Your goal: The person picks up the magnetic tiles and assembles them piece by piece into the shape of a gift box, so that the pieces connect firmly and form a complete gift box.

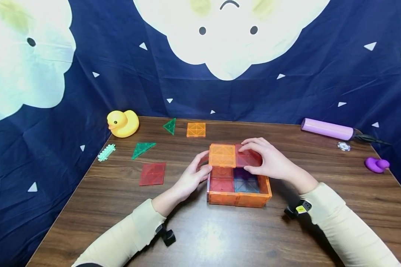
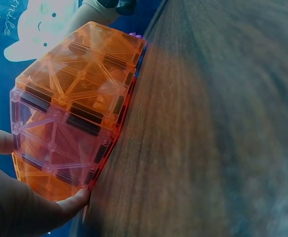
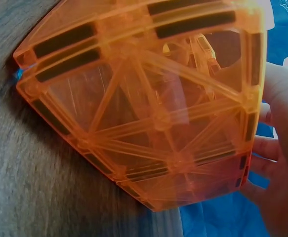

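Note:
A low box of see-through magnetic tiles (image 1: 239, 199) sits on the table, its front orange, with a purple tile (image 2: 52, 136) on its left side. Red and blue tiles show inside at the front half. Across the back of its top lie an orange square tile (image 1: 222, 155) and, beside it, a red square tile (image 1: 248, 157). My left hand (image 1: 191, 177) grips the box's left side, thumb and fingers at the wall. With thumb and fingers spread across the red tile, my right hand (image 1: 270, 159) holds it by its edges. The orange wall partly hides that hand's fingers (image 3: 267, 148) in the right wrist view.
Left of the box lie a red square (image 1: 152, 174), two green triangles (image 1: 143, 150) and an orange square (image 1: 196, 129). A yellow duck (image 1: 124, 124) and mint toy (image 1: 106, 152) stand far left. Far right are a lilac cylinder (image 1: 327, 128), a chip (image 1: 344, 146) and purple duck (image 1: 375, 165).

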Available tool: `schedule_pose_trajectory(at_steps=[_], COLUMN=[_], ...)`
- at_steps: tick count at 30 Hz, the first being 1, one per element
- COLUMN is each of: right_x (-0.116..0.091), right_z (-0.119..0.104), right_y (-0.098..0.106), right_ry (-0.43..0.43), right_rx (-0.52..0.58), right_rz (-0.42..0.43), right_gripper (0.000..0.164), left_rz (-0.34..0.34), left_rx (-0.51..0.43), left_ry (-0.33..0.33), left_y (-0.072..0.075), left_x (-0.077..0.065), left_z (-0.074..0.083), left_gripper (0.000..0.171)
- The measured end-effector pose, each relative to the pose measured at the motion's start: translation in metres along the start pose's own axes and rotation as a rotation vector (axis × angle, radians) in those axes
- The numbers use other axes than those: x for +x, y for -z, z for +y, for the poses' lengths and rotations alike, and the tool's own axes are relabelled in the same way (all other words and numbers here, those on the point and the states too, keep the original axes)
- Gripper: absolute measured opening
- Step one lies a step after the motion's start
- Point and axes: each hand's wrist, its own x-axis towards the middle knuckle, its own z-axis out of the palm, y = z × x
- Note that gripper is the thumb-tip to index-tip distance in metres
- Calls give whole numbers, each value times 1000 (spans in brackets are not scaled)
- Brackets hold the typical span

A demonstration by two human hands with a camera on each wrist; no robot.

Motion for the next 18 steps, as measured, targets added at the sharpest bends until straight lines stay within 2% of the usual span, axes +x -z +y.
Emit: schedule_pose_trajectory(at_steps=[5,10,14,18], right_x=[-5,-22,-41,-55], right_z=[3,9,14,18], right_y=[-2,-5,-8,-13], right_ry=[-17,-112,-214,-286], right_rx=[18,97,282,520], right_rz=[6,63,104,116], right_gripper=[52,68,76,74], left_rz=[0,-8,-8,-5], left_rx=[1,7,0,-6], left_ry=[1,-6,-7,-2], left_y=[0,-1,-1,0], left_x=[0,1,1,-1], left_z=[0,0,1,1], left_gripper=[58,59,59,59])
